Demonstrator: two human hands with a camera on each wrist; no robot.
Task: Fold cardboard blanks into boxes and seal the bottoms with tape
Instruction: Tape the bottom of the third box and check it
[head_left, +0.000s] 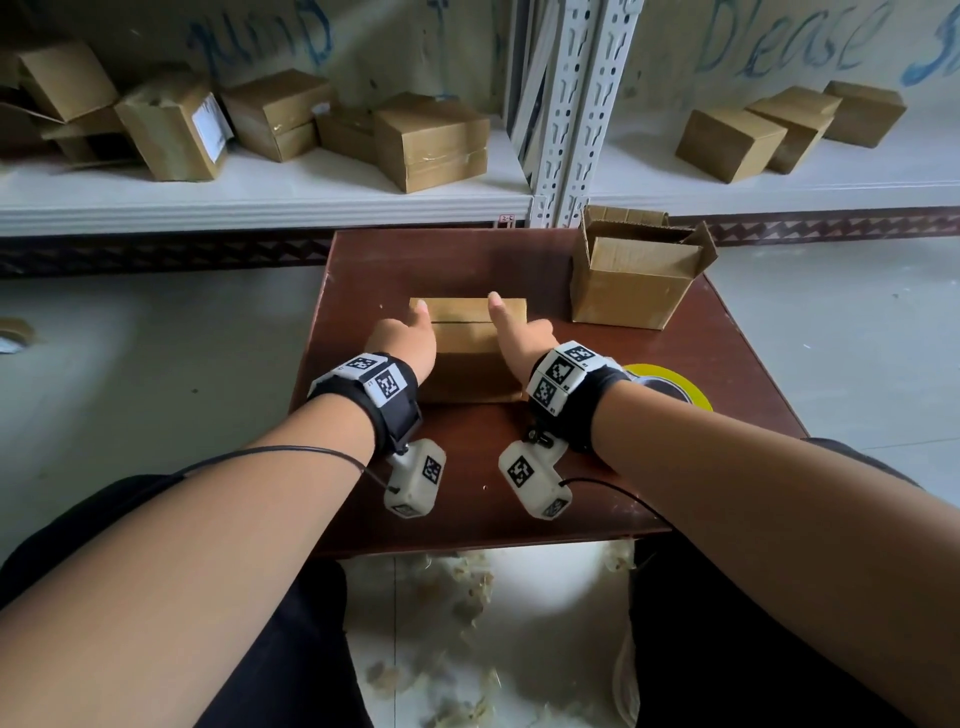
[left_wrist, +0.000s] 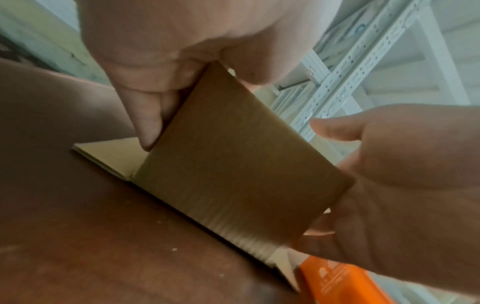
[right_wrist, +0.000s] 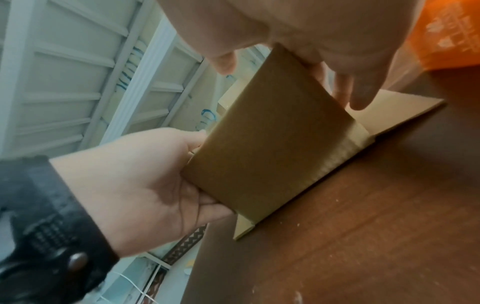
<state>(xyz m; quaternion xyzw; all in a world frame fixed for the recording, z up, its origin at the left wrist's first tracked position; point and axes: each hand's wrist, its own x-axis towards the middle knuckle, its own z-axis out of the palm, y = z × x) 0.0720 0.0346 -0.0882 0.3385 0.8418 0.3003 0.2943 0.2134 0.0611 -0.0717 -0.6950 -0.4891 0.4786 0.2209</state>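
While upright on the table (head_left: 727, 364), box (head_left: 470, 358) between left hand (head_left: 402, 345), right hand (head_left: 524, 340).

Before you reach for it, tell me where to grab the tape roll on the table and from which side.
Take the tape roll by its rim, from above on its right side. It seems to lie flat on the table with its open core facing up, so a thumb can go in the core and fingers outside. The right hand and its wrist cover its left edge.
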